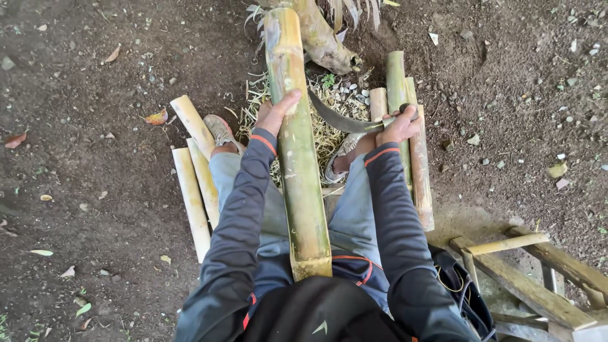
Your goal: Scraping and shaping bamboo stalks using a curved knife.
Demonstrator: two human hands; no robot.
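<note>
Steadying a long bamboo pole across the lap, left hand clasping its far side; right hand gripping a curved sickle, blade arcing toward the left fingers. Risking a cut there should the blade slip on the smooth skin.

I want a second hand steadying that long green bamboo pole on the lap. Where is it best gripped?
Grip the bamboo pole mid-shaft, from its right side, just below the left hand. There it is bare and round; the right hand holds the curved blade higher up.
</note>
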